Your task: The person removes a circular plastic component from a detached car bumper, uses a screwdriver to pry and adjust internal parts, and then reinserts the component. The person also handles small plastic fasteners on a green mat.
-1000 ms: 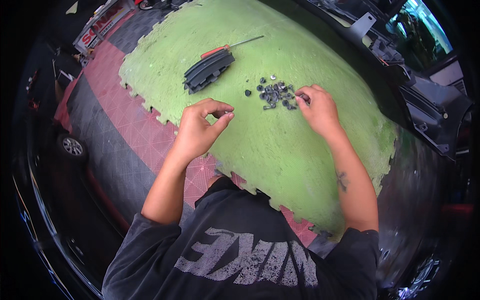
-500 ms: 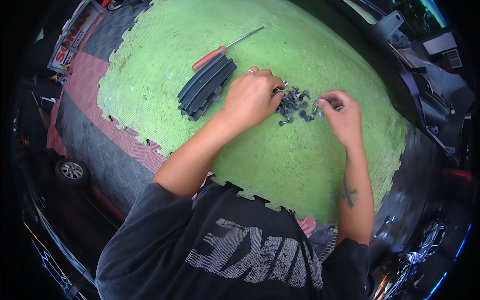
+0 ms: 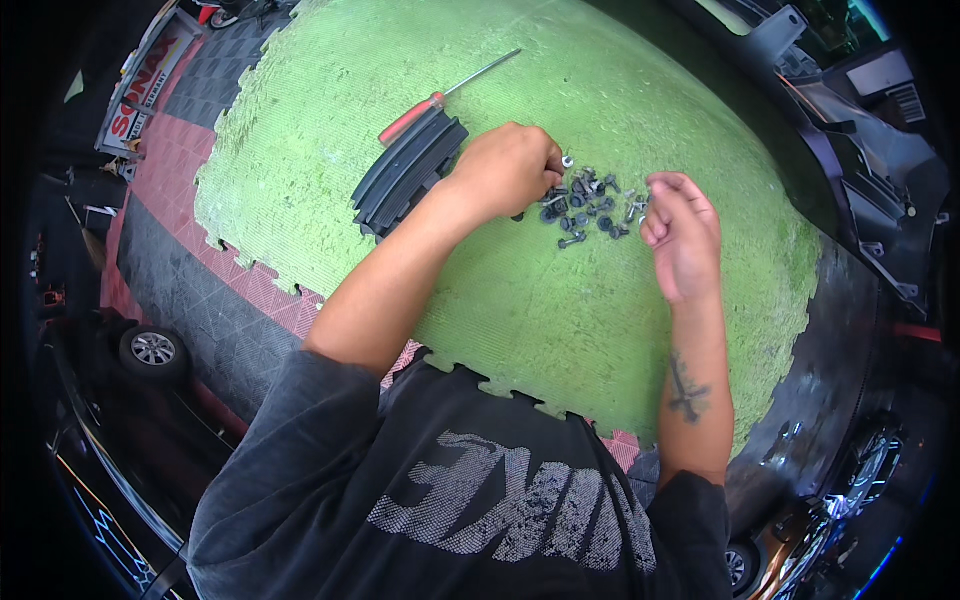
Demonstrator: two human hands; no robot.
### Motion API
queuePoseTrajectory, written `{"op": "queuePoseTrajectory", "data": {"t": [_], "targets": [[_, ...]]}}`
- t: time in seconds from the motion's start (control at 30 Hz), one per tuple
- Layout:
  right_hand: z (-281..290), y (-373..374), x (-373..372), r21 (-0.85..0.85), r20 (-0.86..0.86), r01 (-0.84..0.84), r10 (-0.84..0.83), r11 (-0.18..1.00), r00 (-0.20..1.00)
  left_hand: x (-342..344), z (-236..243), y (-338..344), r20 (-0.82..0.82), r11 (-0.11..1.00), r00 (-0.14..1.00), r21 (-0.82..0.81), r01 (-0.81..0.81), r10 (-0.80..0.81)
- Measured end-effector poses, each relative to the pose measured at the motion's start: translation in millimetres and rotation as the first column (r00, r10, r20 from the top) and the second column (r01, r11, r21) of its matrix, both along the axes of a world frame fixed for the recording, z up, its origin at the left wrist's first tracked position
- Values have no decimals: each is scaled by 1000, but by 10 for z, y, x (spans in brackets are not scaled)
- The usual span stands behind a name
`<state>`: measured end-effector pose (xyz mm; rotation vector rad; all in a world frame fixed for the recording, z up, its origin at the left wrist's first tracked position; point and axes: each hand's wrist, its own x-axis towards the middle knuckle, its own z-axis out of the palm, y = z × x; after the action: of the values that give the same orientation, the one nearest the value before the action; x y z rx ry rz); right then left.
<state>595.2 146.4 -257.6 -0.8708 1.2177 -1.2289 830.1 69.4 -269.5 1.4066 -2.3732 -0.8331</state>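
Note:
A loose pile of bolts and dark fasteners [image 3: 583, 200] lies on a green foam mat [image 3: 540, 310]. My left hand [image 3: 505, 168] is bent over the pile's left side, its fingers curled down and partly hidden; I cannot make out what they hold. Beside its fingertips is a light-headed bolt [image 3: 568, 162], and a small dark piece shows under its palm. At the right of the pile, my right hand [image 3: 686, 235] is turned partly palm-up with the fingers folded in. Whatever may be inside it is hidden.
Left of my left hand are ribbed black plastic parts [image 3: 405, 170], laid close together. Behind them lies a screwdriver [image 3: 410, 118] with a red handle. Dark car panels [image 3: 870, 180] stand at the right; a car wheel [image 3: 153, 347] shows at the left.
My right hand has rolled from reaching palm-down at the pile to a partly palm-up curl. My left hand has shifted slightly left, its fingers still at the pile's edge.

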Motion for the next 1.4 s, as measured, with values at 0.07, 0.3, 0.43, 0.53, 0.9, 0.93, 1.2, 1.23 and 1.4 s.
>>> {"op": "queuePoseTrajectory", "data": {"t": [0.07, 0.3, 0.43, 0.53, 0.9, 0.93, 1.2, 1.23, 1.4], "targets": [[-10, 30, 101, -4, -559, -117, 95, 993, 824, 16, -37, 7, -17, 1000, 1000, -16, 1, -2], [-33, 283, 529, -45, -974, -390, 46, 920, 220, 90, -65, 40, -14, 990, 1000, -139, -24, 23], [-4, 309, 533, -35, -975, -371, 51, 928, 218, 83, 4, 36, 6, 994, 1000, -109, 6, -5], [34, 275, 515, 43, -958, -353, 139, 935, 250, 46, -11, 34, 74, 980, 995, -179, 81, -69], [51, 37, 690, 91, -988, -288, 123, 953, 97, 170, 88, 73, -400, 971, 908, -140, -194, 123], [69, 26, 705, 102, -988, -294, 132, 950, 83, 197, 124, 120, -504, 965, 844, -74, -252, 182], [-4, -29, 620, 133, -977, -326, 179, 936, 114, 404, 13, 354, -774, 773, 43, 633, 42, 632], [21, -16, 637, 123, -981, -335, 166, 934, 103, 389, 6, 349, -752, 751, 40, 659, 37, 658], [-55, 21, 619, 5, -976, -364, 85, 932, 202, 352, -61, 296, -713, 726, 210, 687, 22, 669]]}}
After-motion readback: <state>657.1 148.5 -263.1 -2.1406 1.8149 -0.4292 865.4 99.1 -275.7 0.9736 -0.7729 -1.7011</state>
